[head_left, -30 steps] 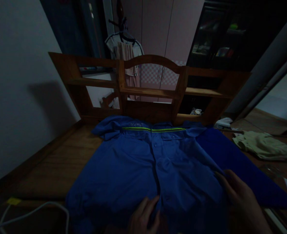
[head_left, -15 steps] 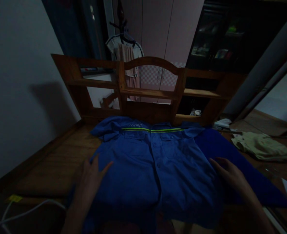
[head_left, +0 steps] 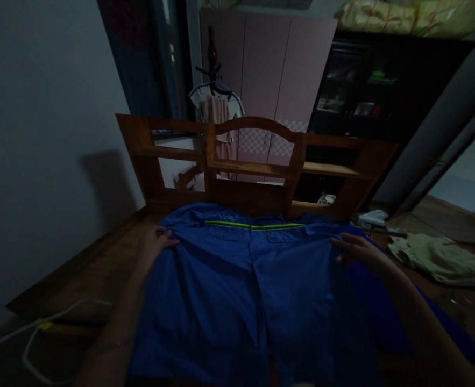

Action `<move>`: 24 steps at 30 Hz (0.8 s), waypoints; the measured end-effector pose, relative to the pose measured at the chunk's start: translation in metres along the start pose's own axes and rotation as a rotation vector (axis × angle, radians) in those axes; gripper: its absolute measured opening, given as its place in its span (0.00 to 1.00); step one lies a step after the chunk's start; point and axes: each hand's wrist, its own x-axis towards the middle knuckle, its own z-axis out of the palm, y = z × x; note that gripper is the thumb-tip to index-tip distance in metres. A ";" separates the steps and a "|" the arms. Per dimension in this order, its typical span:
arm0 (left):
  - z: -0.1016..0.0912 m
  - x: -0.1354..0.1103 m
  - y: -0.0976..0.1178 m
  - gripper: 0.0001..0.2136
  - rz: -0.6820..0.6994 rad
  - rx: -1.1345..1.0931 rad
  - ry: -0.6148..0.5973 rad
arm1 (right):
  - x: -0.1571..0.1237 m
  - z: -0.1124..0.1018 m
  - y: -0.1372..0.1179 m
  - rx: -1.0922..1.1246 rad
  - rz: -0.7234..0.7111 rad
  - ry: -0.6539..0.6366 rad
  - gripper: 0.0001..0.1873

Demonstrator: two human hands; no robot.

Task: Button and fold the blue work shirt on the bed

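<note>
A blue work shirt (head_left: 253,290) with a yellow-green stripe across the chest lies flat, front up, on a wooden platform (head_left: 100,274). My left hand (head_left: 156,241) rests at the shirt's left shoulder, fingers curled onto the cloth edge. At the right shoulder my right hand (head_left: 356,250) lies on the fabric with fingers extended. Both arms reach forward along the shirt's sides. The room is dim, so the exact grip of the left fingers is hard to make out.
A wooden headboard shelf (head_left: 257,166) stands just behind the shirt. A pale green garment (head_left: 442,258) lies at the right. A white cable (head_left: 39,330) runs at the lower left. Clothes hang on a rack (head_left: 217,105) behind, by a pink wardrobe.
Both hands have slid from the shirt's lower part up its sides to the shoulders. The view has tilted upward.
</note>
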 end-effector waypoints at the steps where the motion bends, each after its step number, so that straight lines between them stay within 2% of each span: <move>1: 0.004 0.006 0.007 0.08 0.019 0.008 0.023 | 0.009 0.001 -0.004 0.093 -0.035 0.057 0.25; 3: 0.016 0.016 0.018 0.08 0.079 0.050 0.041 | 0.028 0.005 -0.010 0.236 -0.124 0.107 0.23; 5: 0.030 0.020 0.025 0.10 0.135 0.083 0.031 | 0.043 0.009 -0.011 0.212 -0.213 0.124 0.18; 8: 0.048 0.007 0.028 0.17 0.218 0.127 -0.012 | 0.047 0.024 -0.002 -0.168 -0.348 0.289 0.18; 10: 0.056 -0.015 0.027 0.21 0.347 0.163 -0.045 | 0.036 0.044 0.008 -0.446 -0.503 0.425 0.22; 11: 0.059 -0.030 0.028 0.20 0.425 0.169 -0.082 | 0.028 0.058 0.013 -0.530 -0.591 0.443 0.22; 12: 0.064 -0.045 0.030 0.18 0.495 0.159 -0.147 | 0.019 0.074 0.017 -0.572 -0.670 0.399 0.21; 14: 0.076 -0.078 0.035 0.12 0.583 0.118 -0.379 | 0.001 0.111 0.021 -0.589 -0.751 0.226 0.15; 16: 0.095 -0.107 0.040 0.09 0.620 0.097 -0.621 | -0.010 0.147 0.023 -0.635 -0.767 0.051 0.14; 18: 0.119 -0.127 0.042 0.08 0.608 0.096 -0.751 | -0.013 0.176 0.024 -0.711 -0.751 -0.048 0.12; 21: 0.151 -0.133 0.036 0.11 0.564 0.086 -0.826 | -0.006 0.199 0.029 -0.772 -0.697 -0.082 0.11; 24: 0.169 -0.121 0.029 0.10 0.565 0.060 -0.920 | 0.005 0.203 0.037 -0.741 -0.688 -0.104 0.11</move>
